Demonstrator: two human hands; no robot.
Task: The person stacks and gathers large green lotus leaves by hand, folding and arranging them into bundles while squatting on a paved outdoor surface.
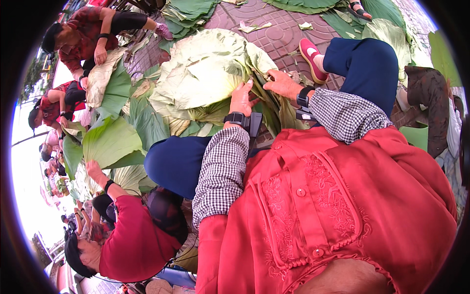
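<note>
A thick stack of large, pale, dried lotus leaves (205, 73) lies before me, its folded darker edges gathered on the right. My left hand (242, 98) rests at the stack's near right edge, thumb and forefinger on the pale leaf and other fingers spread beside it. Close by on the right, my right hand (282, 83) touches the brownish folded edges (270, 97) with thumb and forefinger apart. Whether either hand grips a leaf is unclear. Both wrists bear black straps with small devices, below checked sleeve covers.
Green lotus leaves (147, 114) spread left of the stack. A co-worker in red (136, 239) at lower left holds a green leaf (110, 141); another (86, 36) handles leaves at upper left. More leaves (191, 14) lie on the patterned paving (271, 36). Someone's leg (427, 106) is at right.
</note>
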